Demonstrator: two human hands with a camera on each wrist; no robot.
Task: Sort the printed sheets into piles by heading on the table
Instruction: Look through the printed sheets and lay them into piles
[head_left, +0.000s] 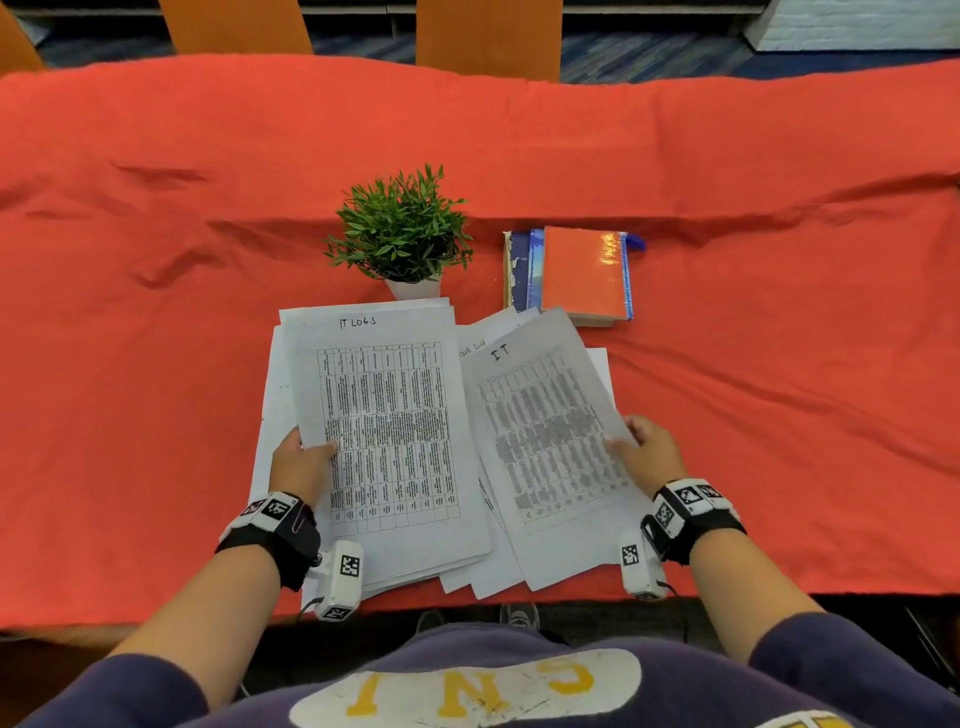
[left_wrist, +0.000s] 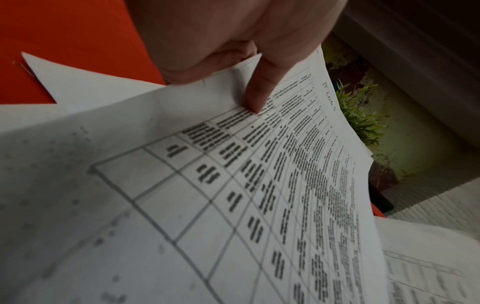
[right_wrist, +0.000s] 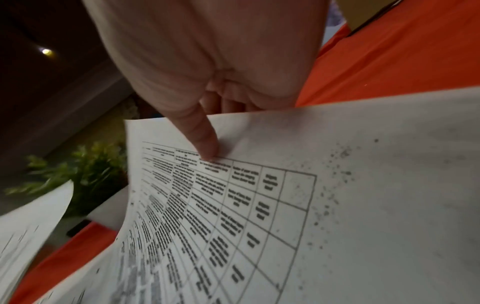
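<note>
A: Left side first. What's there?

B: Red tablecloth (head_left: 156, 312), nothing else far left. Then the left hand (head_left: 301, 465), thumb on top of a sheet headed "IT LOGS" (head_left: 384, 426), fingers under its left edge. Pinch grip. The left wrist view shows the thumb (left_wrist: 259, 96) pressed on the printed table of that sheet.

A: Lifted or flat?

B: Left edge is raised off the papers below, going by the left wrist view. How high the rest sits, can't tell.

A: Under it?

B: A loose stack of sheets (head_left: 270, 415) on the cloth, fanned out, edges showing past the held one on the left and along the near edge.

A: Middle?

B: Small green plant (head_left: 400, 228) in a white pot, just behind the papers. More sheets between the two held ones, one with handwriting partly covered, not readable.

A: Right?

B: Second sheet (head_left: 545, 431), heading starts "IT", the rest can't be read, print blurred. It's tilted clockwise. The right hand (head_left: 649, 452) pinches its right edge, thumb on top, fingers curled beneath. Right wrist view confirms it.

A: Anything beyond?

B: A pile of books (head_left: 571, 270), orange cover on top, behind the right sheet, just beside the plant. Orange chairs (head_left: 488, 36) past the far table edge.
</note>
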